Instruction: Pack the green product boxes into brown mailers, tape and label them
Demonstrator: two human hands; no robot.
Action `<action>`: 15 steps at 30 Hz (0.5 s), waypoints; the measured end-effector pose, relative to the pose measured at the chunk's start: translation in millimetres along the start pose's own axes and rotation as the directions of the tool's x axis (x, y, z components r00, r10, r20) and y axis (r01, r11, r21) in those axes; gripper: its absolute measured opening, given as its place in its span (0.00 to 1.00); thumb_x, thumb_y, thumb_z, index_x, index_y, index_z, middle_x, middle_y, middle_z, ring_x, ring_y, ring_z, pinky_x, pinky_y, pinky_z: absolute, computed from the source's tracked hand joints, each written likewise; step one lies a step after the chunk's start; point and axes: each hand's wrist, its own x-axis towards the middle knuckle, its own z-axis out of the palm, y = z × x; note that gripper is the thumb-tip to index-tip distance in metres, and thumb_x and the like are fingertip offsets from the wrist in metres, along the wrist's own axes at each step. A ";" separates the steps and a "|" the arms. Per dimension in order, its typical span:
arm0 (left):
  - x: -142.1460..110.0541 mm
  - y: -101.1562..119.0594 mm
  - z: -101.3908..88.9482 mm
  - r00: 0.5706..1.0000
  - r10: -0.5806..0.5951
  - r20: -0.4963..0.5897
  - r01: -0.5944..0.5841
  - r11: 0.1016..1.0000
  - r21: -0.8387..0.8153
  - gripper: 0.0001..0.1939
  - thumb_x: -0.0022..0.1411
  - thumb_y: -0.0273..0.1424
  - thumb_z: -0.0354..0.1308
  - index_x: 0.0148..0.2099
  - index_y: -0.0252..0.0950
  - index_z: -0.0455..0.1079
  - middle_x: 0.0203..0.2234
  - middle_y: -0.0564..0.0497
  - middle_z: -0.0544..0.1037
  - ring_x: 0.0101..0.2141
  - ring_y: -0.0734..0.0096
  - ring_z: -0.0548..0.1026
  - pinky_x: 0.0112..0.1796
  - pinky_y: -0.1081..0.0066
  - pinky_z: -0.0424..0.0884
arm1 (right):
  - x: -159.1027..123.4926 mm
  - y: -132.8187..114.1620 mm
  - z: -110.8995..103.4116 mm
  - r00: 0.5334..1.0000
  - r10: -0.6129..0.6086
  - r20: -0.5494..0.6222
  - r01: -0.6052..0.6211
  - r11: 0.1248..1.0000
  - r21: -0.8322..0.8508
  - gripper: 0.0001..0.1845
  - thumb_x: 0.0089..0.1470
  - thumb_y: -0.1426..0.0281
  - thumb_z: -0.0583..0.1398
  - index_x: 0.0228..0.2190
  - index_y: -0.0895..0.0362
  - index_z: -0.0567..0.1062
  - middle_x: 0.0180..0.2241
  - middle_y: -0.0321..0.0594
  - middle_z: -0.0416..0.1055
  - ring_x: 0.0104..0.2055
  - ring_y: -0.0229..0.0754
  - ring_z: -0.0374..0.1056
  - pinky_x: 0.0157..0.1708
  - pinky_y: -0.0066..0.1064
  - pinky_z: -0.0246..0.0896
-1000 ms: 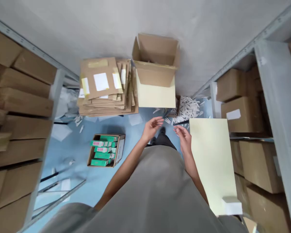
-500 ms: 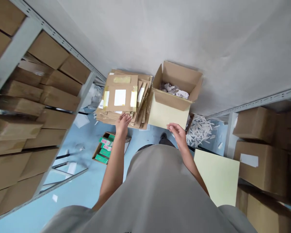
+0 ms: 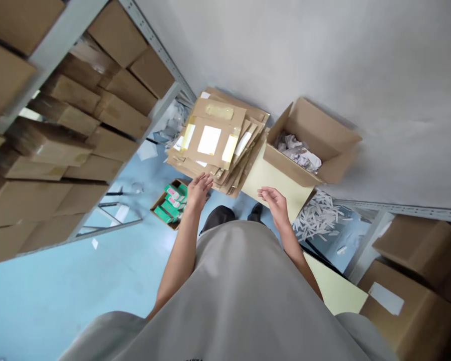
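Observation:
My left hand (image 3: 200, 190) hovers just short of a stack of flattened cardboard boxes (image 3: 225, 125), fingers extended and holding nothing. White labels and yellowed tape mark the top sheet of the stack. Over the near edge of a pale yellow board (image 3: 265, 173) hangs my right hand (image 3: 274, 203), its fingers loosely apart with nothing in them. Beyond it an open cardboard box (image 3: 291, 165) rests on the board, with crumpled paper (image 3: 298, 152) inside. I cannot tell whether either hand touches anything.
A shelf rack packed with cartons (image 3: 60, 145) rises on the left, another with cartons (image 3: 409, 301) on the right. A small box of green packets (image 3: 172, 203) sits on the blue floor (image 3: 113, 281). White paper strips (image 3: 317, 215) are heaped beside the board.
My view has turned, so the stack and open box appear further right and tilted. My left hand has shifted slightly rightward in the view; both hands remain free of objects.

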 end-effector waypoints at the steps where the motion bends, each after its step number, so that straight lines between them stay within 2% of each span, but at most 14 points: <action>1: 1.9 -1.2 -9.3 1.000 0.000 -0.014 -0.001 1.000 -0.018 0.14 0.66 0.27 0.70 0.53 0.35 0.78 0.59 0.35 0.85 0.56 0.57 0.87 0.64 0.56 0.78 | 3.8 1.0 8.9 1.000 0.008 0.028 -0.008 1.000 -0.014 0.26 0.56 0.44 0.74 0.45 0.51 0.85 0.48 0.47 0.88 0.50 0.53 0.84 0.61 0.50 0.77; 4: 8.2 -4.7 -44.4 0.998 -0.008 -0.068 0.003 0.997 -0.079 0.14 0.66 0.27 0.70 0.53 0.37 0.79 0.59 0.37 0.85 0.54 0.59 0.87 0.63 0.57 0.79 | 13.9 6.2 41.6 0.992 0.023 0.125 -0.013 0.997 -0.080 0.26 0.57 0.45 0.74 0.45 0.51 0.85 0.48 0.48 0.88 0.49 0.52 0.84 0.60 0.50 0.77; 7: 16.6 -8.9 -91.6 0.992 -0.029 -0.125 0.009 0.988 -0.153 0.14 0.67 0.27 0.69 0.54 0.37 0.78 0.59 0.39 0.86 0.52 0.60 0.87 0.61 0.58 0.80 | 20.1 16.6 84.8 0.976 0.040 0.216 -0.007 0.988 -0.151 0.25 0.58 0.47 0.74 0.46 0.52 0.84 0.48 0.48 0.88 0.50 0.52 0.84 0.60 0.49 0.77; 10: 27.4 -13.7 -150.8 0.984 -0.052 -0.171 0.014 0.977 -0.215 0.14 0.67 0.28 0.70 0.54 0.37 0.79 0.57 0.38 0.86 0.52 0.60 0.87 0.61 0.57 0.80 | 20.1 33.8 139.4 0.960 0.061 0.272 -0.001 0.976 -0.216 0.25 0.59 0.47 0.73 0.47 0.51 0.84 0.49 0.47 0.88 0.51 0.51 0.84 0.61 0.48 0.77; 15: 48.2 -17.9 -264.9 0.962 -0.127 -0.243 0.060 0.962 -0.265 0.17 0.64 0.33 0.74 0.53 0.37 0.78 0.54 0.38 0.87 0.55 0.56 0.87 0.62 0.55 0.79 | 6.8 74.2 245.7 0.927 0.138 0.350 -0.018 0.945 -0.326 0.27 0.59 0.45 0.73 0.48 0.51 0.84 0.50 0.49 0.88 0.51 0.53 0.85 0.61 0.51 0.78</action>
